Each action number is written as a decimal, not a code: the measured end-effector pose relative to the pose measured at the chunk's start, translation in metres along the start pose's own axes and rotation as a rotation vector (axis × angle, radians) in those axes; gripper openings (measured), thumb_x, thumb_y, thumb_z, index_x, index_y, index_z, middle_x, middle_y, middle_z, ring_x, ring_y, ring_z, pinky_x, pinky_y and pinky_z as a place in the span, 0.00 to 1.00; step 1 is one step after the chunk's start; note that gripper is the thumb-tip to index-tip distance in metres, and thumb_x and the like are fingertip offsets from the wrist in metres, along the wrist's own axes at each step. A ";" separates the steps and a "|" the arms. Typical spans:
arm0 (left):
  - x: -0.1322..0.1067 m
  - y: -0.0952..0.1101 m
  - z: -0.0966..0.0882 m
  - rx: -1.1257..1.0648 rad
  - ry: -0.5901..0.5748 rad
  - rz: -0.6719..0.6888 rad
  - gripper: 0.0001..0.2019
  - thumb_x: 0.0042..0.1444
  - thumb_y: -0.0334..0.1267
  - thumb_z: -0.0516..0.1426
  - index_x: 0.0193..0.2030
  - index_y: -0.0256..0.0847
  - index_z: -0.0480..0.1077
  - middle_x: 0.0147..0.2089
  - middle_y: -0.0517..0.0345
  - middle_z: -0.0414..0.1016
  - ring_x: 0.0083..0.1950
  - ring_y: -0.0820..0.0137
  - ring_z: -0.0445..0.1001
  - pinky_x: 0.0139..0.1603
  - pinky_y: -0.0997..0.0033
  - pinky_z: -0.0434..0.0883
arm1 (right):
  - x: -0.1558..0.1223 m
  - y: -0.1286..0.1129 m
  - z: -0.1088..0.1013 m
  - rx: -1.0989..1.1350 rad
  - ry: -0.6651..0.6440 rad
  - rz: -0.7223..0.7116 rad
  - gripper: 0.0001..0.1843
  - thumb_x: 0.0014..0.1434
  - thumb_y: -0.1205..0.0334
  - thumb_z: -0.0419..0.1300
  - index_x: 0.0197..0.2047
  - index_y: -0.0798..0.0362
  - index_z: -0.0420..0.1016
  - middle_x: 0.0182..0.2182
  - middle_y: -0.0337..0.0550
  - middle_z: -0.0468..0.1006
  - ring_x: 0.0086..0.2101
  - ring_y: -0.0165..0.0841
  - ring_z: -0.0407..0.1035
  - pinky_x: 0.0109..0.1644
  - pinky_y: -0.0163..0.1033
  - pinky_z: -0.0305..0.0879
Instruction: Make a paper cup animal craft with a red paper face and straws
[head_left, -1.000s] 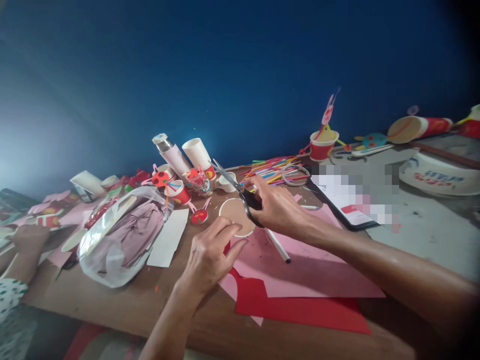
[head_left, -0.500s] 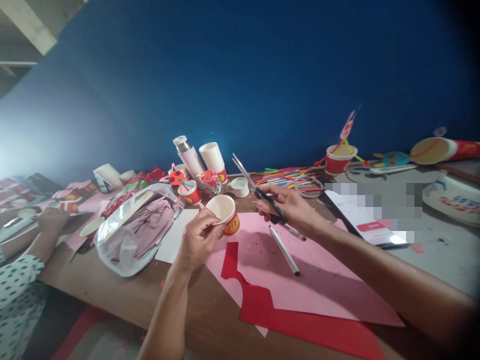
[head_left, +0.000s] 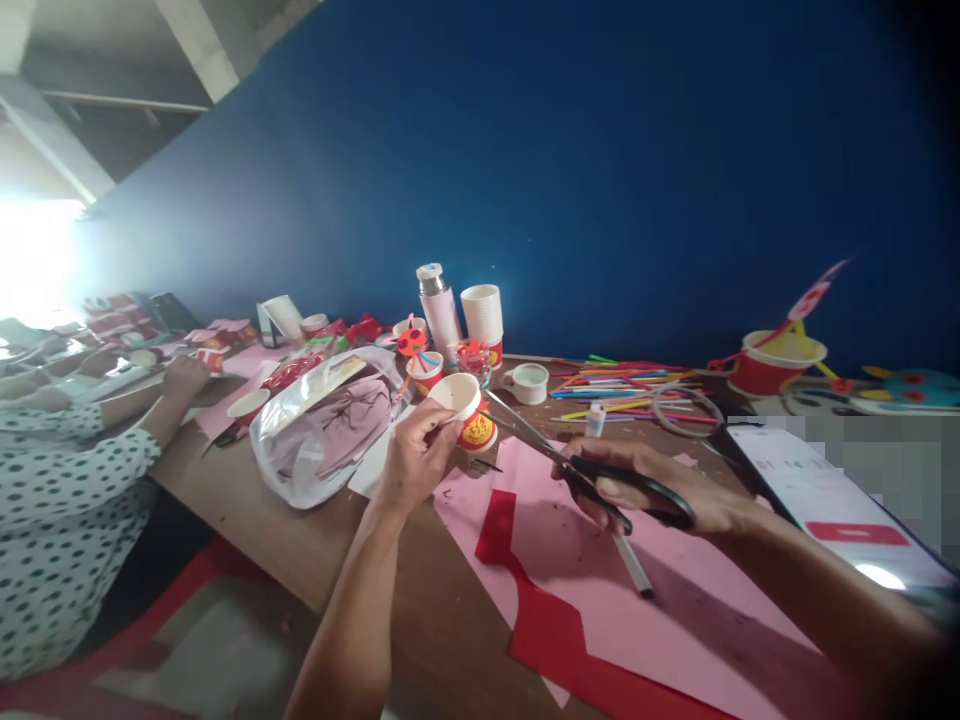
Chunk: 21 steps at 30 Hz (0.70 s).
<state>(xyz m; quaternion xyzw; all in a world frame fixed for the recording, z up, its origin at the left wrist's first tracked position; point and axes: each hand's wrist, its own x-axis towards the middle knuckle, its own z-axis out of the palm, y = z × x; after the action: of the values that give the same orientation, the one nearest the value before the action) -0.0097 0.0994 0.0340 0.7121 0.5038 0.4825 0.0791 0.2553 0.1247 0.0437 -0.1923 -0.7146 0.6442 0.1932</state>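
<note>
Thumb and fingers of my left hand (head_left: 415, 455) pinch the near side of a red and white paper cup (head_left: 478, 430), its mouth tilted up. A pair of black-handled scissors (head_left: 531, 432) is in my right hand (head_left: 652, 480), blades parted and pointing left at the cup. Whether the blades touch the cup I cannot tell. Beneath lies a sheet of pink paper (head_left: 697, 590), with a cut piece of red paper (head_left: 551, 620) over its near edge. A white marker (head_left: 634, 567) rests on the pink sheet, partly hidden by my right hand.
Behind stand a pink flask (head_left: 441, 318), stacked paper cups (head_left: 481, 312) and a white mug (head_left: 527, 384). Colored pipe cleaners (head_left: 615, 382) lie to their right. A phone (head_left: 825, 500) is at the right, a plastic bag (head_left: 292, 465) at left. Another person's hand (head_left: 187, 378) rests farther left.
The view has swung left. My right hand has brought the scissors from pointing upward, away from the cup, down to the cup's side. My left hand still holds the cup.
</note>
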 end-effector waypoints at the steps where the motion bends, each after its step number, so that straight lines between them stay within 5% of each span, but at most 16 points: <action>1: 0.000 0.000 0.000 0.005 0.012 -0.002 0.06 0.56 0.35 0.54 0.31 0.37 0.70 0.31 0.57 0.69 0.34 0.72 0.68 0.35 0.75 0.65 | 0.001 0.002 0.001 -0.009 0.003 0.025 0.21 0.55 0.45 0.56 0.40 0.56 0.65 0.25 0.40 0.70 0.24 0.27 0.65 0.29 0.34 0.64; 10: -0.001 0.000 0.001 0.026 0.020 -0.042 0.08 0.56 0.35 0.53 0.28 0.37 0.68 0.28 0.59 0.67 0.31 0.74 0.66 0.33 0.76 0.64 | 0.005 0.015 0.008 -0.071 0.066 0.117 0.25 0.54 0.49 0.59 0.48 0.60 0.68 0.22 0.41 0.72 0.20 0.27 0.68 0.21 0.31 0.64; 21: -0.004 -0.003 0.004 -0.013 0.034 -0.074 0.08 0.56 0.37 0.53 0.33 0.36 0.71 0.31 0.57 0.71 0.34 0.71 0.68 0.35 0.75 0.66 | 0.009 0.021 0.015 -0.093 0.167 0.204 0.23 0.53 0.50 0.60 0.46 0.57 0.70 0.17 0.35 0.69 0.14 0.23 0.61 0.15 0.27 0.58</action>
<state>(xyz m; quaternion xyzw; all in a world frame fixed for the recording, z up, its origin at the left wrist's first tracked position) -0.0090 0.0994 0.0279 0.6843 0.5277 0.4946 0.0929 0.2405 0.1192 0.0222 -0.3253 -0.7019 0.6086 0.1765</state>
